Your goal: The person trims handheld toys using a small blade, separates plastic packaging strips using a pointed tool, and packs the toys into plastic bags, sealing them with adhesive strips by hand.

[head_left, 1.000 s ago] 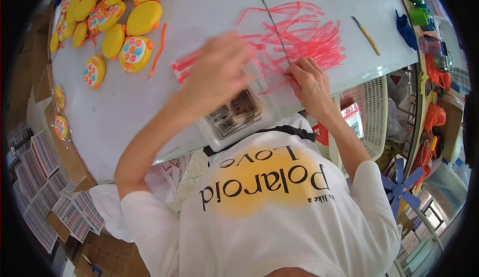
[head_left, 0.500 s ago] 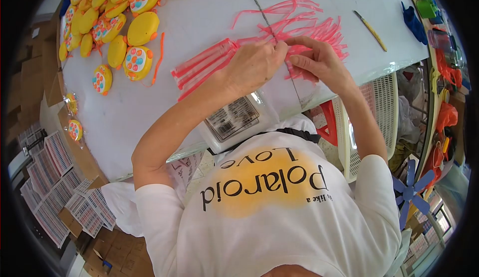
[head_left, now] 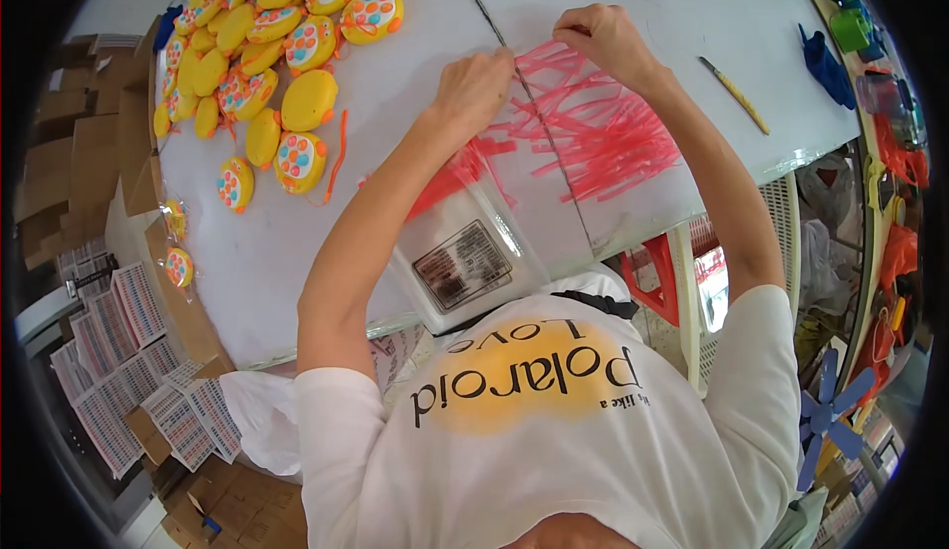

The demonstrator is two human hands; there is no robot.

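Note:
My left hand (head_left: 476, 84) is closed in a pinch beside the dark line on the table, back of the hand upward. What its fingertips hold, if anything, is hidden. My right hand (head_left: 605, 43) is also closed, thumb against fingers, over the upper edge of the pink strips; I cannot make out anything between its fingers. Loose pink plastic strips (head_left: 618, 144) fan out below and between the hands. More pink strips (head_left: 435, 189) show by my left forearm, at the far end of a stack of clear plastic bags (head_left: 465, 264) with a printed label.
Yellow toys with coloured buttons (head_left: 308, 100) are heaped at the upper left. A yellow knife (head_left: 734, 94) lies on the table (head_left: 386, 84) to the right. Below the edge are a red stool part (head_left: 656, 277) and a white basket (head_left: 781, 223).
Both hands have moved up and apart, the right one farther from me. The pink strips, bunched at my hands before, now lie spread loosely on the table. The view has shifted slightly.

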